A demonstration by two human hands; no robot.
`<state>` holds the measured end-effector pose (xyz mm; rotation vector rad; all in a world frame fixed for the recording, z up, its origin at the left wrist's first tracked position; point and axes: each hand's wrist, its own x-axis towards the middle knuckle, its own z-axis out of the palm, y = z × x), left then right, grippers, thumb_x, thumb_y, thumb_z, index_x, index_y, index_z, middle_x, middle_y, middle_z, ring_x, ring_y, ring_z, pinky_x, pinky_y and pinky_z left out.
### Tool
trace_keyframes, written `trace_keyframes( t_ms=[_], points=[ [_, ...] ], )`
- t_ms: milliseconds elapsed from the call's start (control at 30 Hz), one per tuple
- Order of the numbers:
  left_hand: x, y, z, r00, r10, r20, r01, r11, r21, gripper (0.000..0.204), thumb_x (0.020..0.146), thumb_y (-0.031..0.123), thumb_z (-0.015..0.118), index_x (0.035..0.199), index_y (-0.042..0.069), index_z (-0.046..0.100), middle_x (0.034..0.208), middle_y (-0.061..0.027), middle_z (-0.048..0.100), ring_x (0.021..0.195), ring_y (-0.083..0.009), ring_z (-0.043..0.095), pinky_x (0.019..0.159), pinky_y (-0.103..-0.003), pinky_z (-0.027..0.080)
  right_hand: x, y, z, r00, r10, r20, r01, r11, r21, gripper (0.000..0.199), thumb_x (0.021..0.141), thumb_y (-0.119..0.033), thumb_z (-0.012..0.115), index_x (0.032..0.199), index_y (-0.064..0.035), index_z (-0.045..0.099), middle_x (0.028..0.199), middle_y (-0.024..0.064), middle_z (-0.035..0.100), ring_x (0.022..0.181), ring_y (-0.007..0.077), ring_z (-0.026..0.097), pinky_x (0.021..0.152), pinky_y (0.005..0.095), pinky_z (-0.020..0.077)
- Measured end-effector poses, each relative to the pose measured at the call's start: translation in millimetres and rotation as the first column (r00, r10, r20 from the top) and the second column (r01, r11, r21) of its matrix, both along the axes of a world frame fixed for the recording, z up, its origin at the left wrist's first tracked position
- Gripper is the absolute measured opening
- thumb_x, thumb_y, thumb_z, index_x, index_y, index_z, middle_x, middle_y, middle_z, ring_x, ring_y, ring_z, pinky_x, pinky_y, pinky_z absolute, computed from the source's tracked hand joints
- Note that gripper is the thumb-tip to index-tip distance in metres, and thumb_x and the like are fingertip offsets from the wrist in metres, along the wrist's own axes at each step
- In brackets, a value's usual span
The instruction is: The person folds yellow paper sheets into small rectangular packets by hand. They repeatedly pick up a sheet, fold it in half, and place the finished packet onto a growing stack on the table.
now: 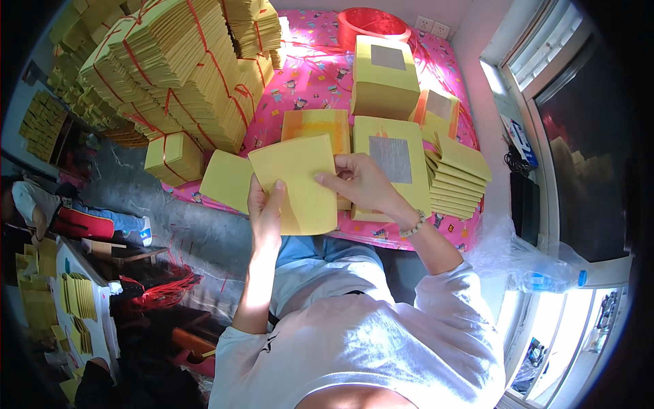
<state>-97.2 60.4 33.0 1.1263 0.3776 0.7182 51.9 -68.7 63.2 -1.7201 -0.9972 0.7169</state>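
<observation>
Both hands clamped on one yellow paper sheet (300, 183): left hand (267, 211) grips the lower left edge, right hand (361, 183) pinches the right edge. Behind it, flat yellow paper stacks with silver-grey square centres (392, 160) on a pink patterned cloth (306, 82). Left: red-string-tied yellow bundles (170, 75). Far end: red basin (371, 24).

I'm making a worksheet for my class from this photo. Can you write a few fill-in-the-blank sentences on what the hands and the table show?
1. Both hands, left hand and right hand, hold a thin square sheet of ____ paper.
2. The pink patterned tablecloth bears tied paper bundles bound with ____ string.
3. The right wrist wears a beaded ____.
4. A round red ____ stands at the table's far end.

Missing words: yellow; red; bracelet; basin
</observation>
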Motion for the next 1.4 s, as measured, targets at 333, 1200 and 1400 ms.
trace_keyframes(
  t_ms=[333,1200,1400],
  points=[
    [-3.4,13.5,1.8,0.998,0.055,-0.004,-0.055,0.998,0.026,0.027,0.095,0.005,0.05,0.121,0.004,0.05,0.113,-0.005,0.059,0.104,-0.0123,0.055,0.091,-0.03,0.044,-4.6,7.5,-6.5,0.98,0.108,-0.164,-0.115,0.993,-0.033,0.028,0.089,-0.017,0.068,0.104,0.0059,0.067,0.091,0.0045,0.07,0.08,0.0062,0.063,0.074,0.0216,0.0506],
    [-29.6,31.1,-23.6,0.977,0.208,0.038,-0.207,0.978,-0.031,0.028,0.095,0.005,0.05,0.123,0.005,0.049,0.111,-0.0049,0.06,0.1,-0.0106,0.057,0.086,-0.028,0.047,-6.1,48.9,-16.1,0.997,0.059,-0.059,-0.053,0.995,0.087,0.027,0.089,-0.02,0.067,0.105,0.0018,0.065,0.09,0.0045,0.068,0.073,0.0044,0.06,0.065,0.0201,0.0478],
    [-43.8,13.0,-31.6,0.983,0.178,0.032,-0.171,0.972,-0.161,0.031,0.094,0.007,0.053,0.125,0.006,0.05,0.113,-0.0051,0.06,0.103,-0.0122,0.057,0.09,-0.028,0.046,-4.3,77.0,-14.5,0.952,0.095,-0.291,-0.074,0.994,0.082,0.022,0.092,-0.023,0.065,0.097,-0.0011,0.065,0.083,-0.0002,0.065,0.073,0.0041,0.06,0.065,0.0196,0.0486]
  ],
)
